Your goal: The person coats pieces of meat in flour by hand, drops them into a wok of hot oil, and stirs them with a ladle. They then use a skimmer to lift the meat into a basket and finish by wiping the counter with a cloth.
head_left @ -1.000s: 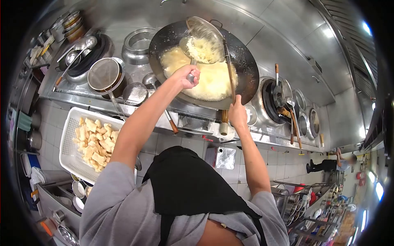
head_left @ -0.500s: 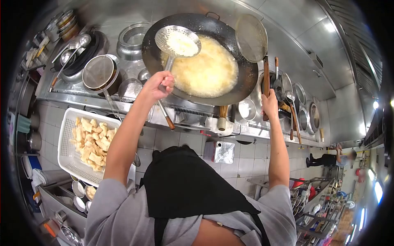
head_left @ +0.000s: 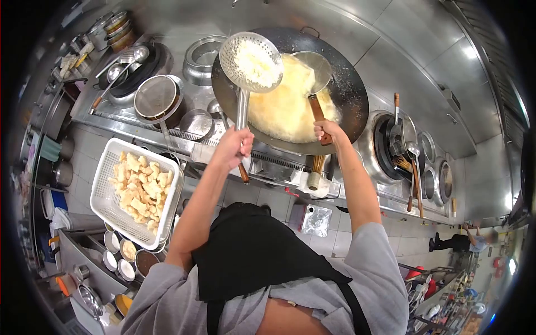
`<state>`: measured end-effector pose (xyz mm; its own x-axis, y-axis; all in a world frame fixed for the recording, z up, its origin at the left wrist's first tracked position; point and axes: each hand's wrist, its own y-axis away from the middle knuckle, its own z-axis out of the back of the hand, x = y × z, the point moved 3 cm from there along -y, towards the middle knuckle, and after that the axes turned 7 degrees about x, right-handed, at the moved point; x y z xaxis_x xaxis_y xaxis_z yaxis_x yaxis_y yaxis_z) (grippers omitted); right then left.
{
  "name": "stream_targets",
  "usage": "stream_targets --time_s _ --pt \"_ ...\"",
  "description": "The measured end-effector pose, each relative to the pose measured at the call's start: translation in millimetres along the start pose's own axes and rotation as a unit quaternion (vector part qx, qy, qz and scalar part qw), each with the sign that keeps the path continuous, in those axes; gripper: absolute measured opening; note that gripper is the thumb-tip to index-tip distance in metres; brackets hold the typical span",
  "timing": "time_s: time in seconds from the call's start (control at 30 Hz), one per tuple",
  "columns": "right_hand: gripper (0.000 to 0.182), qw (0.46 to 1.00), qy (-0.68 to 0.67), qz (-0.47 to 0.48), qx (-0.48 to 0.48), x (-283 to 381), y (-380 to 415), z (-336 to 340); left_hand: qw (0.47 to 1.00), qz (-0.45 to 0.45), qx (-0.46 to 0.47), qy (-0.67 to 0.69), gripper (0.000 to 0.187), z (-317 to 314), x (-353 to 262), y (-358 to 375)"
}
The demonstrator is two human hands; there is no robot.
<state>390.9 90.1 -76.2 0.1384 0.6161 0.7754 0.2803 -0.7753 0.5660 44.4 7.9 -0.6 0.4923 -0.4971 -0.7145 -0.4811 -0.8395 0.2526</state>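
Carrying a clump of pale bits (head_left: 257, 62), the holed ladle (head_left: 230, 57) hung over the left side of the big wok (head_left: 353, 95), beside the frothy yellow oil (head_left: 282, 111); the left hand (head_left: 233, 147) was clamped round its metal handle (head_left: 242, 111), fingers curled in. The mesh strainer (head_left: 315, 71) reached over the right part of the oil, apart from the ladle; the right hand (head_left: 328, 133) was clamped on its wooden handle (head_left: 316, 109). The step in hand looked to be skimming, with bits gathered in the ladle and the strainer set to the froth; the next move seemed to call for a steady ladle, kept near level so that nothing spilled, and a strainer kept clear of its rim.

Farther out, a brush (head_left: 316, 173) was at the front edge of the steel tabletop (head_left: 192, 98); a second strainer (head_left: 152, 95) rested on a pot left of the wok; a white basket (head_left: 99, 174) of pale lumps (head_left: 139, 184) sat to the lower left.

Whether the strainer's mesh dipped into the oil could not be told; froth hid whatever lay beneath; brightness washed out the bits, so what they were was unclear; the right hand and forearm covered part of the wok's near rim; a distant person (head_left: 460, 243) was small and blurred; a dark round border cut off the corners.
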Motion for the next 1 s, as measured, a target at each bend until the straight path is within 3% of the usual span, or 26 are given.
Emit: stream_targets --time_s 0.13,0.27,0.37,0.47,0.6,0.87,0.97,1.0 --pt "0.015 0.982 -0.158 0.0 0.108 0 -2 -21 1.0 0.008 -0.026 -0.007 0.016 -6 21 15" --pt "0.012 0.993 -0.023 0.071 0.09 4 24 -40 0.997 0.055 -0.054 0.027 0.017 -14 28 26" --pt "0.022 0.987 0.094 0.116 -0.06 17 68 -55 0.995 0.064 -0.077 0.029 0.014 -15 25 18" --pt "0.028 0.965 0.17 0.131 -0.152 16 99 -66 0.997 0.057 -0.051 0.022 0.019 -10 18 -1" --pt "0.022 0.933 0.237 0.162 -0.218 8 113 -55 0.997 0.053 -0.049 -0.012 0.02 -7 -1 -17" --pt "0.027 0.935 0.196 0.165 -0.246 16 162 -81 0.996 0.071 -0.04 -0.042 0.018 -13 -19 -64" --pt "0.025 0.909 0.249 0.188 -0.276 10 174 -108 0.998 0.065 0.008 -0.006 0.02 -16 -7 -104" --pt "0.026 0.876 0.32 0.204 -0.298 -4 160 -95 0.997 0.063 0.04 0.007 0.022 -17 -5 -117"
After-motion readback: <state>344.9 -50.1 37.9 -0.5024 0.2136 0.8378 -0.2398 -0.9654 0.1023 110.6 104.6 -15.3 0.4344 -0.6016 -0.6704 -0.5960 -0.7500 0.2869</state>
